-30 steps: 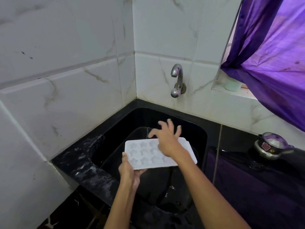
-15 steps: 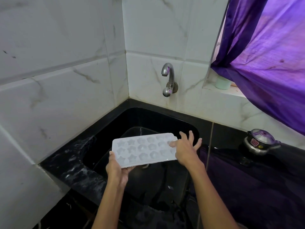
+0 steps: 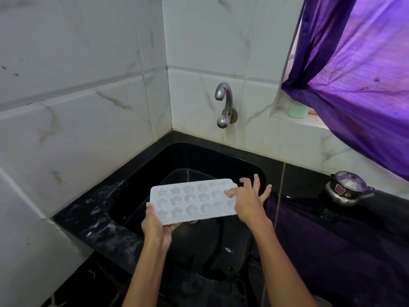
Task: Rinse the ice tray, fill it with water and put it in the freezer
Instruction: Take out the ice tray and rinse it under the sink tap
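- Head view: the left hand (image 3: 158, 229) is gripping the near-left corner of the ice tray (image 3: 192, 200), thumb on the rim, fingers curled underneath.
- The right hand (image 3: 249, 201) is resting on the tray's right end with fingers straight and spread, thumb lying across a mould cell; it is steadying, not clasping.
- The tray is being held roughly level, cells up, between the two hands and above the black sink (image 3: 254, 171), touching neither basin nor counter (image 3: 309, 185).
- The tap (image 3: 223, 96) is standing beyond and above both hands, well apart from the tray; no water is seen running.
- Judgement: rinsing appears not yet begun. The right hand is nearer the tap knob (image 3: 222, 121); the left should be keeping the tray under the spout, tilted so rinse water is draining into the basin.
- A pressure cooker (image 3: 347, 188) is sitting on the counter well right of the right hand; a purple curtain (image 3: 365, 85) is hanging above it.
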A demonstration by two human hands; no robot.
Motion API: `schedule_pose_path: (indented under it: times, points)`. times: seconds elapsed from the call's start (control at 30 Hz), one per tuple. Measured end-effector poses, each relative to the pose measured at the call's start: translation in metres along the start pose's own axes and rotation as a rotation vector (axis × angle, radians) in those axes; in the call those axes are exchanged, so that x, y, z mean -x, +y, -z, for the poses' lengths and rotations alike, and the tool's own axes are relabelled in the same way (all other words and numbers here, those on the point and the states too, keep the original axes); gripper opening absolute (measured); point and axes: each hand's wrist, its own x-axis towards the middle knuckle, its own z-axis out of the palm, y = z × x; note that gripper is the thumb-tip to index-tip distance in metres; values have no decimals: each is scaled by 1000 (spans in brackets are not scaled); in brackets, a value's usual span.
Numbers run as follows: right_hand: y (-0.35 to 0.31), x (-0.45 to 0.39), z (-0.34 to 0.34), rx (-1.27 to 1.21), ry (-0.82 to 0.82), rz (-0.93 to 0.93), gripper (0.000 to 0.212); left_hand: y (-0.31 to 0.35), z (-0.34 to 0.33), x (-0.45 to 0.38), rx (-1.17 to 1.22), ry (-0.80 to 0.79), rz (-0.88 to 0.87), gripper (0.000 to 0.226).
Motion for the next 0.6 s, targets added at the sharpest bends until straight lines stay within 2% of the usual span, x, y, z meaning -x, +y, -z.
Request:
schedule_pose_path:
  times: [0.1,0.23,0.47,0.6]
  points:
    - [1,1,0,-7,6,-8,58,0,-1,2,-10,-5,6,34]
    - [2,1,-4,25,1,13,74,0,-1,2,-5,-2,4,34]
    - [3,2,-7,11,2,2,67,-2,0,0,-7,1,16,34]
    - [4,1,-8,11,-3,16,72,-2,0,1,-4,7,6,34]
